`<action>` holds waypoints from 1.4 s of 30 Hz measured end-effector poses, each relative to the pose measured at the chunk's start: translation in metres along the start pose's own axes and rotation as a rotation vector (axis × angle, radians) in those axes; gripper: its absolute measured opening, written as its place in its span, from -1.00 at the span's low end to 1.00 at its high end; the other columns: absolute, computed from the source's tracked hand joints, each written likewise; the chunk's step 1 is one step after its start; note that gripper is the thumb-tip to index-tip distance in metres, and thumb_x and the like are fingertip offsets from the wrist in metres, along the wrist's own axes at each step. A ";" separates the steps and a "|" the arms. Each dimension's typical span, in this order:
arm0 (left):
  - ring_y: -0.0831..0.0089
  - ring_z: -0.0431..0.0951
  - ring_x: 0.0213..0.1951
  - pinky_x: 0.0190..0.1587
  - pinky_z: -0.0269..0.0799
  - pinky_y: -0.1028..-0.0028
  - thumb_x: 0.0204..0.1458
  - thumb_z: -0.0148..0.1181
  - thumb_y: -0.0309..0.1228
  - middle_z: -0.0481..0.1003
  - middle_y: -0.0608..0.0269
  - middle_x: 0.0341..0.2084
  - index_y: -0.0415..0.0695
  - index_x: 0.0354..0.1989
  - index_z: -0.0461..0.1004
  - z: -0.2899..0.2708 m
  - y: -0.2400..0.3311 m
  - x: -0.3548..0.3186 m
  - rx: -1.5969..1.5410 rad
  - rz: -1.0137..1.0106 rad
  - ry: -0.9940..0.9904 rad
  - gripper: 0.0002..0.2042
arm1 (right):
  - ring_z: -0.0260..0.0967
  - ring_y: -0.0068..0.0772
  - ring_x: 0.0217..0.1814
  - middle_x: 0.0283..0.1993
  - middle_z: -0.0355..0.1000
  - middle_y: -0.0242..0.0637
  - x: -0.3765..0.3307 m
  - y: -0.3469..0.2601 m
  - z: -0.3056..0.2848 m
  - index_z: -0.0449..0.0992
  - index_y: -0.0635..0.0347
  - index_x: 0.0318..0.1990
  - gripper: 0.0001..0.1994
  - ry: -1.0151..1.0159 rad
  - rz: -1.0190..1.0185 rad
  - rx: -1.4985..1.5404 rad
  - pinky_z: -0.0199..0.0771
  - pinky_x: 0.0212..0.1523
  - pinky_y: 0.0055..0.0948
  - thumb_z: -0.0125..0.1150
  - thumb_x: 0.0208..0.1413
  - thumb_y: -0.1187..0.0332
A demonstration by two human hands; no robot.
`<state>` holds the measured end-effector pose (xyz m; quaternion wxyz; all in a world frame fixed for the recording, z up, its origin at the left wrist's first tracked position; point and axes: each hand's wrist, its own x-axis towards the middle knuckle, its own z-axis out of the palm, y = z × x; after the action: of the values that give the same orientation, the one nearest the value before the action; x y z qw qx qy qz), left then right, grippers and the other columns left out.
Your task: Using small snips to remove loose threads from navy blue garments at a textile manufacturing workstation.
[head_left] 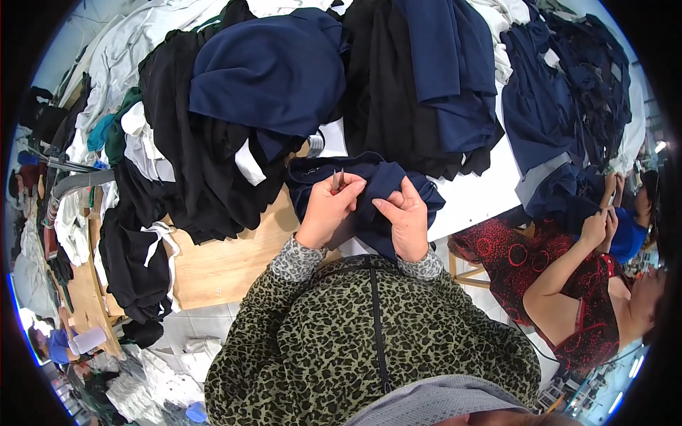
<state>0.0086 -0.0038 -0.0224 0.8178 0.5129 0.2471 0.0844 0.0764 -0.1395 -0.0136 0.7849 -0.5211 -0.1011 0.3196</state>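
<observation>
A navy blue garment lies bunched at the table's near edge, with both my hands over it. My left hand is closed around small thread snips. Their pointed metal blades stick up past the fingers, and the handles are mostly hidden in the palm. Thumb and fingertips of this hand also meet at the cloth. My right hand pinches a fold of the same garment just to the right. Whatever fine detail lies between the fingertips is too small to make out.
Piles of navy cloth and black garments cover the table beyond my hands. Black pieces hang over the wooden table at left. A co-worker in a red-and-black patterned top handles navy cloth close on my right.
</observation>
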 end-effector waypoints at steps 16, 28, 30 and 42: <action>0.66 0.35 -0.54 -0.49 0.29 0.64 -0.02 0.18 -0.53 0.42 0.38 -0.46 -0.28 -0.39 0.47 0.001 -0.003 -0.002 0.364 0.330 -0.073 -0.93 | 0.33 -0.68 -0.20 -0.20 0.43 -0.32 -0.001 0.002 -0.004 0.11 0.40 0.20 -0.44 -0.030 0.022 -0.028 0.32 -0.13 -0.71 0.06 -0.02 0.71; 0.66 0.36 -0.54 -0.49 0.30 0.65 -0.03 0.19 -0.55 0.40 0.40 -0.45 -0.30 -0.35 0.47 -0.003 -0.005 -0.003 0.462 0.499 -0.037 -0.91 | 0.34 -0.67 -0.21 -0.20 0.44 -0.32 -0.002 -0.003 0.001 0.09 0.41 0.20 -0.43 -0.037 0.037 0.011 0.32 -0.12 -0.70 0.05 -0.02 0.72; 0.64 0.38 -0.54 -0.48 0.31 0.64 -0.04 0.19 -0.56 0.40 0.37 -0.44 -0.30 -0.36 0.48 -0.003 -0.005 -0.003 0.681 0.692 -0.021 -0.90 | 0.34 -0.68 -0.22 -0.22 0.44 -0.33 -0.002 -0.003 -0.001 0.09 0.41 0.20 -0.43 -0.050 0.038 0.001 0.32 -0.13 -0.70 0.04 -0.02 0.72; 0.78 0.27 -0.58 -0.57 0.14 0.75 0.05 0.16 -0.40 0.32 0.48 -0.61 -0.17 -0.36 0.46 -0.005 0.007 -0.003 0.076 -0.017 -0.096 -0.89 | 0.24 -0.77 -0.36 -0.41 0.35 -0.48 0.002 0.002 -0.013 0.05 0.44 0.22 -0.43 -0.117 0.147 0.144 0.29 -0.22 -0.77 0.05 0.01 0.69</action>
<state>0.0038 0.0020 -0.0173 0.8093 0.5450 0.2149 0.0430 0.0838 -0.1481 -0.0211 0.7875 -0.4499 -0.0848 0.4126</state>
